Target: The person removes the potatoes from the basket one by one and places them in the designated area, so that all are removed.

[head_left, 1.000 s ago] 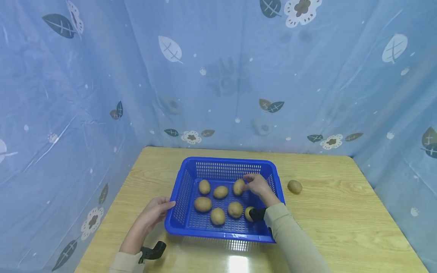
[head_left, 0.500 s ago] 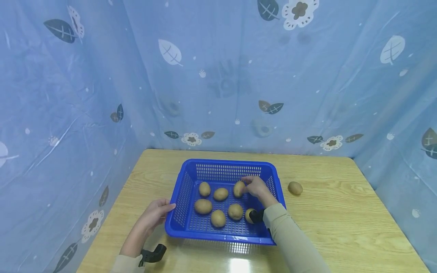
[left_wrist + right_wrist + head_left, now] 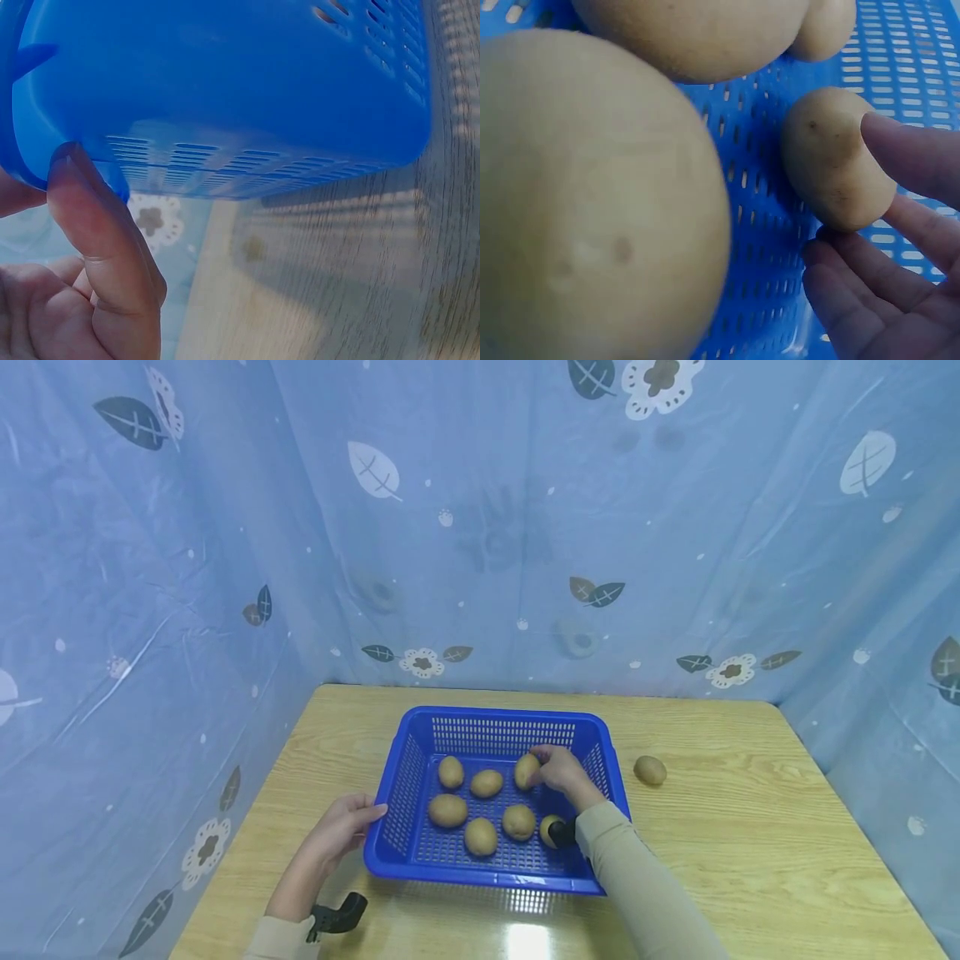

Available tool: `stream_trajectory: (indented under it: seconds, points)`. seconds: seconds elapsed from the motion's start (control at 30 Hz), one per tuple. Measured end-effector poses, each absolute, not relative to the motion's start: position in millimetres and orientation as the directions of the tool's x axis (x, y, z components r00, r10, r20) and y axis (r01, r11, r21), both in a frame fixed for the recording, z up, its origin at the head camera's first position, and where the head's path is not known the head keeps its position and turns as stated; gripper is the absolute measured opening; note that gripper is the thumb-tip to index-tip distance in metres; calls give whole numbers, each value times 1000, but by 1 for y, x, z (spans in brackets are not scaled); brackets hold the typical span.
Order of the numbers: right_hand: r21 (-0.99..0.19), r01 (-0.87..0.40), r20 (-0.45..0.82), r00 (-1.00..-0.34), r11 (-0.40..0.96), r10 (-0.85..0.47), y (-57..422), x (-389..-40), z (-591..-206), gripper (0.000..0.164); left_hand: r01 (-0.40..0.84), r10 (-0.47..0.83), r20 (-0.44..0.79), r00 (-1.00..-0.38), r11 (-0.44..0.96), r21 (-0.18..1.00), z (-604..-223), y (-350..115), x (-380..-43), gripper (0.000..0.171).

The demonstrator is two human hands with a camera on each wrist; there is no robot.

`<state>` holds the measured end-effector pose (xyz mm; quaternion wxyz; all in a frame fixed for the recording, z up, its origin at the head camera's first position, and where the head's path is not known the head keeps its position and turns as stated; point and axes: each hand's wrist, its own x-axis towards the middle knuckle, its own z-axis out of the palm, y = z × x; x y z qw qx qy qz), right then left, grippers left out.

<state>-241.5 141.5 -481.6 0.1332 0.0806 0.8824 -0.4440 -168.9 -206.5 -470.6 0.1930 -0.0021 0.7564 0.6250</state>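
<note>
A blue plastic basket (image 3: 495, 878) with slotted sides stands on the table and holds several potatoes. My left hand (image 3: 343, 832) grips the basket's left rim, thumb on top and fingers underneath. Close up in the left wrist view, the fingers (image 3: 105, 232) curl against the rim beside the basket's wall (image 3: 225, 82). Inside the basket, my right hand (image 3: 561, 772) holds a potato (image 3: 527, 771) at the back right. The right wrist view has the thumb on one side of that potato (image 3: 836, 161) and the fingers (image 3: 855, 277) round its lower end.
Other potatoes lie spread over the basket floor, among them one at the left (image 3: 447, 811) and one near the front (image 3: 481, 837). The right wrist camera partly covers another potato (image 3: 550, 831). A single potato (image 3: 650, 770) lies on the wooden table (image 3: 750, 827) right of the basket. Blue patterned curtain (image 3: 480, 527) surrounds the table.
</note>
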Motion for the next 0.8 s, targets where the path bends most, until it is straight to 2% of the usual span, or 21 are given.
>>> stream_trajectory:
  seconds: [0.57, 0.8]
  points:
    - [-736, 204, -269, -963, 646, -3, 135, -243, -485, 63, -253, 239, -302, -923, 217, 943, -468, -206, -170, 39]
    - [-759, 220, -294, -956, 613, -21, 133, -243, -488, 64, -255, 229, -306, -924, 226, 940, -468, -206, -169, 38]
